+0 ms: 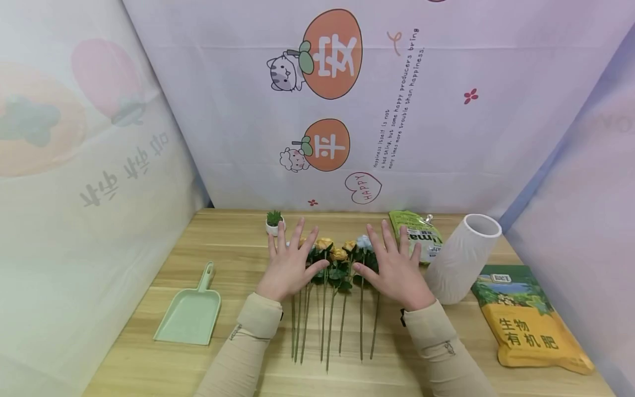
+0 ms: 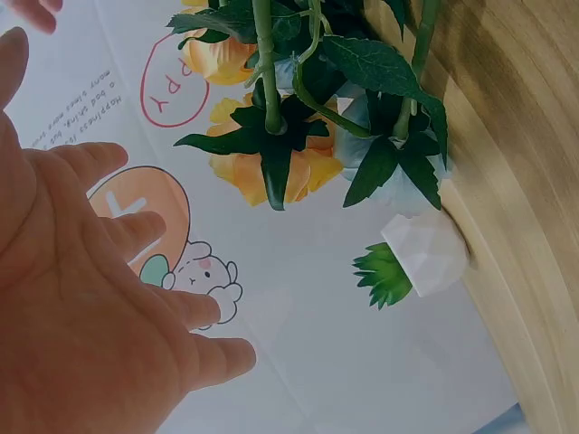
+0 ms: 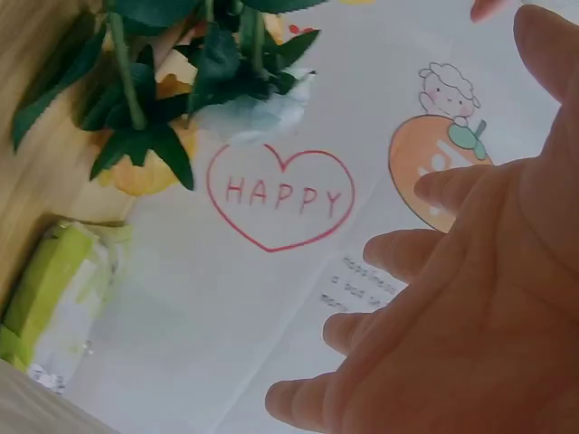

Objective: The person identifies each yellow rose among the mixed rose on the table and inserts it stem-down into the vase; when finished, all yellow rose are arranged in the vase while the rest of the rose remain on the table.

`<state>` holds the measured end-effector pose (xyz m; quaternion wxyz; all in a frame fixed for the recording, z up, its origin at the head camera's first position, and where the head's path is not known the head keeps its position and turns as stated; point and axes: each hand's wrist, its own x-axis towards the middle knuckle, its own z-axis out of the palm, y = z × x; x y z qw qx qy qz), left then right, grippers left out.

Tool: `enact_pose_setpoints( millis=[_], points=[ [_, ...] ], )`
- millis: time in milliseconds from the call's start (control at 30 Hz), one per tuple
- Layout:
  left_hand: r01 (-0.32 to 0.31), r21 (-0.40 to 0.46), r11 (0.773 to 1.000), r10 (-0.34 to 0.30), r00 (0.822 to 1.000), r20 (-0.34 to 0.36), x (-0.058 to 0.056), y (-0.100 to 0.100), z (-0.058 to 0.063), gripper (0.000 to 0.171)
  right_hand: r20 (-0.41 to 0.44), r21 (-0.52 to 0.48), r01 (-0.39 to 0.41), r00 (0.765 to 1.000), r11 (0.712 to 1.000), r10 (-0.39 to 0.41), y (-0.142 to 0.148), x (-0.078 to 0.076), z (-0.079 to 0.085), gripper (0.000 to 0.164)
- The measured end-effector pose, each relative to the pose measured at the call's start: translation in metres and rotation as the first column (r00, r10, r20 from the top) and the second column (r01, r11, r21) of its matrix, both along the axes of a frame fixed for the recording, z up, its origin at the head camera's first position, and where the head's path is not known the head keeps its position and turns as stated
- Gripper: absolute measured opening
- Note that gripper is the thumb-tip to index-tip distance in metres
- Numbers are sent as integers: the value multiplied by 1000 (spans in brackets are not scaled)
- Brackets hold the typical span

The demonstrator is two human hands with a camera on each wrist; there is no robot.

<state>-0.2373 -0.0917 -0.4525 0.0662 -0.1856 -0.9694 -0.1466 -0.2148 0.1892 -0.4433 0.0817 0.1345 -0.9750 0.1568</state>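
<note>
Both hands are spread palm down above the table, fingers straight and apart, holding nothing. In the head view my left hand (image 1: 290, 267) overlaps the left side of a row of artificial flowers (image 1: 339, 255). My right hand (image 1: 399, 270) overlaps the row's right side. Yellow and pale blue blooms lie toward the back, and long green stems (image 1: 322, 325) point to the front. Some blooms are hidden behind the hands. From the left wrist, the spread left hand (image 2: 99, 298) shows beside yellow blooms (image 2: 271, 167). The right wrist view has the right hand (image 3: 452, 316) apart from a pale blue bloom (image 3: 258, 108).
A small potted succulent (image 1: 274, 223) stands behind the left hand. At left lies a green dustpan (image 1: 190, 311). To the right are a tall white vase (image 1: 463, 259), a green bag (image 1: 419, 234) with a clip, and a yellow fertilizer bag (image 1: 533, 325). Printed cloth (image 1: 238, 138) hangs behind.
</note>
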Motion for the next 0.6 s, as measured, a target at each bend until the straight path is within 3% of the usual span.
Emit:
enact_pose_setpoints(
  millis=[333, 433, 600],
  points=[
    [4, 3, 1000, -4, 1000, 29, -1, 1, -2, 85, -145, 3, -12, 989, 1000, 13, -3, 26, 45, 101],
    [6, -3, 1000, -5, 1000, 29, -2, 0, -3, 85, -229, -27, -19, 973, 999, 12, -1, 38, 63, 104],
    [5, -17, 1000, -5, 999, 49, -3, 0, -3, 86, -375, -102, -15, 927, 995, -25, 14, 57, 91, 118]
  ],
)
